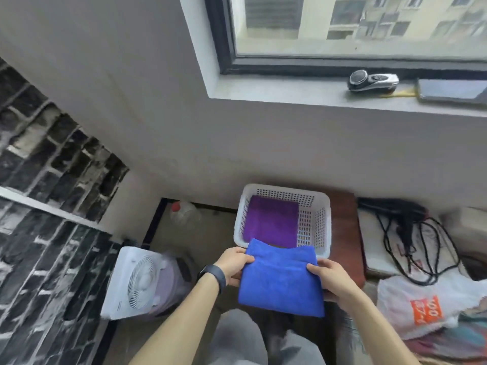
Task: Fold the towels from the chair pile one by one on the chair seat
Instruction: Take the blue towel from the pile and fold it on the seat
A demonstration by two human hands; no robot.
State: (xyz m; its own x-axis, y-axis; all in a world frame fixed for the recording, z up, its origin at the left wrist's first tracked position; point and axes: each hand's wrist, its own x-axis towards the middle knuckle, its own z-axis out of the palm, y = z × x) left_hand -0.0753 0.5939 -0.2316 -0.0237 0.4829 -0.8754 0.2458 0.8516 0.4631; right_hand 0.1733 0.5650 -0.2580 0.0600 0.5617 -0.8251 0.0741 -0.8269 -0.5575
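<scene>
The blue towel (pixel 282 280), already folded into a near-square pad, is held between the two hands, clear of the seat; the left hand (pixel 233 264) pinches its left edge and the right hand (pixel 328 277) its right edge, each with the thumb on top and the fingers curled beneath; the hands are spread the width of the pad, about level with each other.

What the coming move seems to turn on is the white basket (pixel 324 227), which lies straight ahead of the hands, away from the body, on the reddish chair seat (pixel 345 233); the pad's far edge already overlaps the basket's near rim, while its near edge hangs back toward the person's lap; so the way in is forward and slightly down, with no sideways shift.

A folded purple towel (pixel 271 223) lies flat in the basket, filling the part beyond the left hand and leaving a bare strip of floor beyond the right hand; the left hand is therefore the nearer to it; judging by this, the blue pad would go squarely on top of the purple one, or it will lie tilted across the purple one's edge.

The folding of this towel looks finished; no pile of unfolded towels is in view.
</scene>
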